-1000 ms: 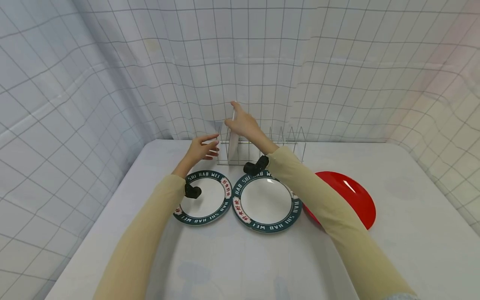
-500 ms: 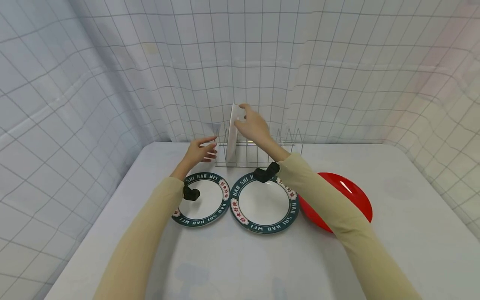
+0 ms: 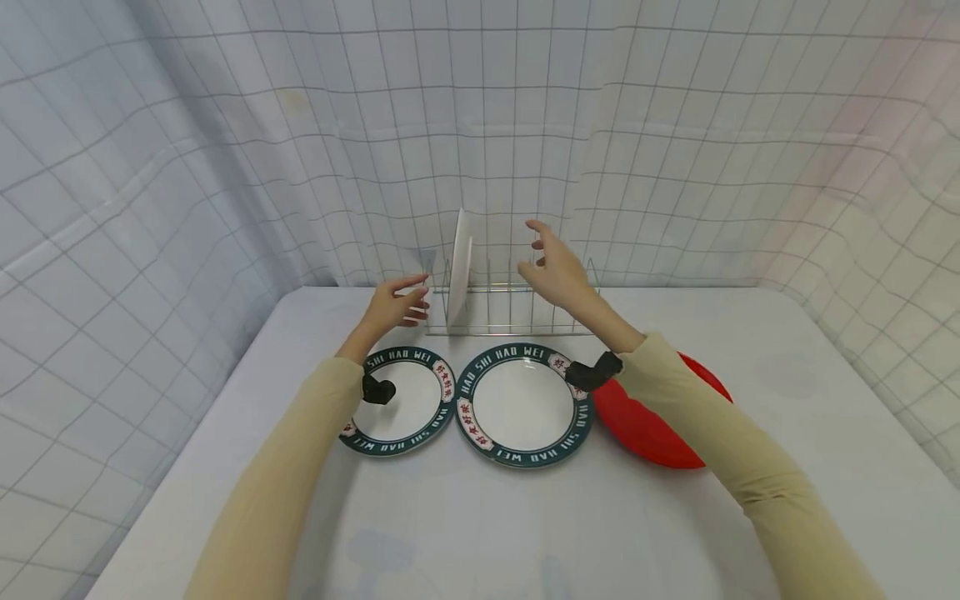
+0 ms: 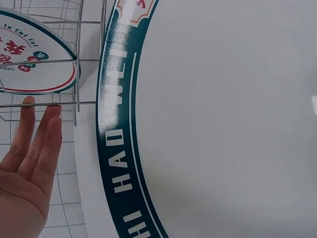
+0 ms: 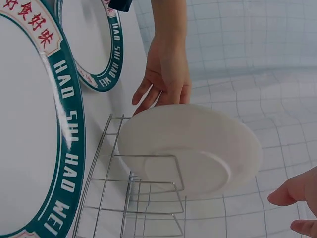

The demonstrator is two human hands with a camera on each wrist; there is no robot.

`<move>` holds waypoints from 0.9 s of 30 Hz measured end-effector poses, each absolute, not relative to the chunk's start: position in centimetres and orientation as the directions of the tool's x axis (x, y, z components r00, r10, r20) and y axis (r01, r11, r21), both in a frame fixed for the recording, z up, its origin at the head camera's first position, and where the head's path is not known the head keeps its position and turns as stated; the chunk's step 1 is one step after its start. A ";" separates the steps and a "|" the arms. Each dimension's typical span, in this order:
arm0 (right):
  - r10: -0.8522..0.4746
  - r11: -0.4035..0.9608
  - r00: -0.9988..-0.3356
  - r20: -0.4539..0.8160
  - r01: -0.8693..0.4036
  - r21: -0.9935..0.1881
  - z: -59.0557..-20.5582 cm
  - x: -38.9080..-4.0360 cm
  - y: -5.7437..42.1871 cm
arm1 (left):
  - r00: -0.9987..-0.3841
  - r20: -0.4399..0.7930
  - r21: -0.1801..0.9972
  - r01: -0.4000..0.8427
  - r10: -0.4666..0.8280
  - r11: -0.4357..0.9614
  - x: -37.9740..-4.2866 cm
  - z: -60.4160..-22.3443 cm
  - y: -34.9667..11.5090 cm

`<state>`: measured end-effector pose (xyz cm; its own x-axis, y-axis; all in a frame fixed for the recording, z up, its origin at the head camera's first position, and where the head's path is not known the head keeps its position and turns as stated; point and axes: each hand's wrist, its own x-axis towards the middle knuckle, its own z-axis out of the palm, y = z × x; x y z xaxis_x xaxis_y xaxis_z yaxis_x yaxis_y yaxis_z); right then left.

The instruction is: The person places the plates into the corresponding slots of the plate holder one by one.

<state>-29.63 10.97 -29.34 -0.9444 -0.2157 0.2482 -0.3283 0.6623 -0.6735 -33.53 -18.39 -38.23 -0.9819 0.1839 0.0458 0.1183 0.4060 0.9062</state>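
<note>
A white plate (image 3: 459, 271) stands on edge in the left part of a wire dish rack (image 3: 510, 289). Its printed face with green and red rim lines (image 4: 29, 49) shows in the left wrist view, its plain underside (image 5: 193, 144) in the right wrist view. At the rack's left end is my left hand (image 3: 386, 308), fingers loosely extended; its fingertips meet a rack wire in the left wrist view. My right hand (image 3: 557, 271) hovers over the rack's right half, apart from the plate, fingers spread and holding nothing.
Two white plates with green lettered rims, a left plate (image 3: 405, 404) and a middle plate (image 3: 525, 404), lie flat before the rack. A red plate (image 3: 652, 433) lies to their right, partly under my right forearm. A grid-patterned curtain (image 3: 480, 108) hangs behind the white table (image 3: 465, 525).
My right hand has let go of the standing plate's upper edge and moved right, away from it. The plate stays upright in the rack. My left hand has hardly moved.
</note>
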 end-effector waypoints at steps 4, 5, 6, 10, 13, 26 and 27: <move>-0.203 0.622 -0.943 0.264 -0.332 -0.709 -29.9 -28.9 13.2 | -0.982 0.035 0.909 0.108 0.185 0.403 -33.3 -37.8 -18.6; -0.199 0.611 -0.942 0.271 -0.336 -0.717 -30.0 -28.8 13.8 | -0.982 0.029 0.910 0.103 0.186 0.402 -33.2 -37.6 -18.6; -0.198 0.599 -0.941 0.275 -0.338 -0.726 -30.1 -28.6 14.4 | -0.982 0.026 0.912 0.099 0.187 0.398 -33.0 -37.3 -18.6; -0.191 0.554 -0.927 0.322 -0.373 -0.744 -30.7 -28.0 16.7 | -0.982 0.018 0.916 0.091 0.189 0.390 -32.0 -36.0 -18.3; -0.188 0.538 -0.914 0.360 -0.402 -0.740 -31.0 -27.4 18.6 | -0.983 0.014 0.912 0.088 0.185 0.400 -31.4 -35.4 -18.1; -0.169 0.598 -0.898 0.406 -0.421 -0.682 -33.7 -24.7 26.4 | -0.982 0.035 0.905 0.111 0.187 0.411 -31.1 -35.6 -18.7; -0.170 0.607 -0.900 0.401 -0.416 -0.677 -34.0 -24.6 27.0 | -0.982 0.033 0.906 0.108 0.185 0.410 -31.1 -35.7 -18.7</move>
